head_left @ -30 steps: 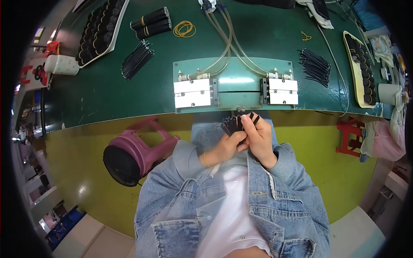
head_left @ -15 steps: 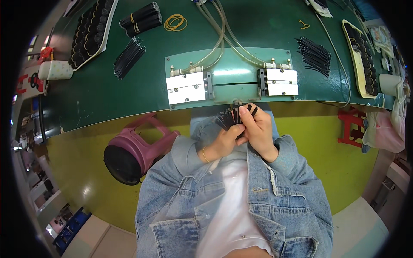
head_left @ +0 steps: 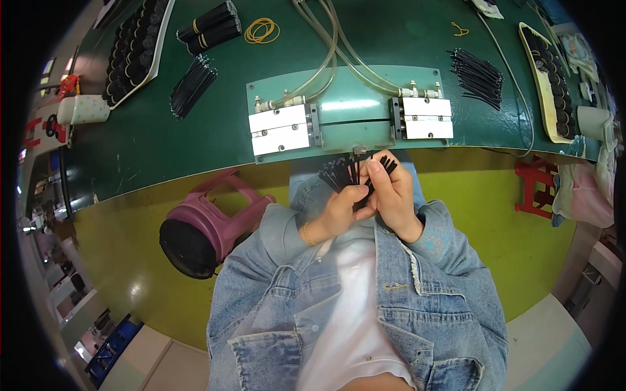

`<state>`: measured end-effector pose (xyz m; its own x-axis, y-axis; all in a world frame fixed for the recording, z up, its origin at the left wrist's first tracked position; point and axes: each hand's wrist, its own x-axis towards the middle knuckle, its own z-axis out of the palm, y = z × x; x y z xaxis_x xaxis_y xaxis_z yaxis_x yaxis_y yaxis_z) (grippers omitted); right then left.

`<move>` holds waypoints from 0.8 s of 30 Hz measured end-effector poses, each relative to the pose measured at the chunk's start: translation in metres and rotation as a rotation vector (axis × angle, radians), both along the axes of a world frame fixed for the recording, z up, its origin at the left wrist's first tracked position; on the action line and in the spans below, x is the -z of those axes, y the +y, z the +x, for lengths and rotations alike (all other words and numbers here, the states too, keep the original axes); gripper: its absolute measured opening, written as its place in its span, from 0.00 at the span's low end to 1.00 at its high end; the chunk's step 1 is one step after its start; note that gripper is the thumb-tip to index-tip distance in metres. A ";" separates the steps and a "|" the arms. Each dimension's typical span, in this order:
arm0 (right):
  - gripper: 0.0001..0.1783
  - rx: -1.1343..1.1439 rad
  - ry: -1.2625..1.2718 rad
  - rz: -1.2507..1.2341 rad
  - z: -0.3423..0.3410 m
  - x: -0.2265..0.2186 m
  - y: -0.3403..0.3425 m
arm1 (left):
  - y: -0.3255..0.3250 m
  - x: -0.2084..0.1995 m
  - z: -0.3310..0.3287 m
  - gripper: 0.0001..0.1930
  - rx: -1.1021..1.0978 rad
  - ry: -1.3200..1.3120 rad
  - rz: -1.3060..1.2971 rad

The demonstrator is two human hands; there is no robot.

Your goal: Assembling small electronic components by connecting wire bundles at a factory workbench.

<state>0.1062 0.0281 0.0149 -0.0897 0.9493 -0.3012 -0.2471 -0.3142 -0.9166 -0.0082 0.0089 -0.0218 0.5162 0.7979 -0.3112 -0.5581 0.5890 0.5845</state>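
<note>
A fanned bunch of thin black wires [head_left: 335, 172] with small shiny tips is gripped in my left hand [head_left: 340, 210], just off the table's front edge. Close against it, my right hand [head_left: 395, 195] is closed on a smaller cluster of black wires [head_left: 389, 163], thumb and forefinger pinched at a wire between the two bunches. The lower ends of the wires are hidden by my fingers. Directly beyond my hands is a pale green plate [head_left: 287, 85] bearing two silver pneumatic blocks, the left block [head_left: 279, 130] and the right block [head_left: 427, 118], with a slot between them.
Loose black wires lie in a left pile [head_left: 193, 86] and a right pile [head_left: 478, 77]. Farther left are banded wire bundles [head_left: 210, 27] and rubber bands [head_left: 262, 30]. Trays of black coils [head_left: 151, 68] flank the table. Clear hoses [head_left: 332, 39] run back. A pink stool [head_left: 208, 221] stands left.
The wires in my left hand are fanned a little wider to the left. More wire ends show together in my right hand. Both hands stay close together; the view has shifted slightly.
</note>
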 end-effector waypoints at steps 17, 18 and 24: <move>0.13 -0.033 -0.221 0.096 -0.003 0.005 0.006 | 0.000 0.013 0.000 0.09 0.010 0.051 -0.017; 0.13 -0.031 -0.221 0.110 -0.003 0.005 0.006 | 0.000 0.014 -0.001 0.10 0.012 0.052 -0.006; 0.12 -0.031 -0.219 0.112 -0.002 0.003 0.005 | -0.001 0.015 -0.002 0.13 0.022 0.052 0.019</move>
